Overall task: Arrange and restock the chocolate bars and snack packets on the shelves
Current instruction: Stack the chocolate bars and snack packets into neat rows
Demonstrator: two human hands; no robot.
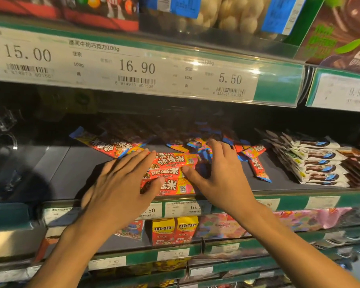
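While three red chocolate bars (170, 173) lie stacked at the front of the grey shelf (71, 163), the left hand (121, 183) lies flat over their left ends with fingers straight, grasping nothing. Fingers spread and lightly bent, the right hand (214, 173) touches their right ends. Two yellow M&M's boxes (175, 230) stand below.

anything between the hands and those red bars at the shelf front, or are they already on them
Nothing visible stands between. The left hand lies flat on the left end of the stacked red bars, and the right hand touches their right end with thumb and spread fingers. Loose bars lie scattered behind and to the right.
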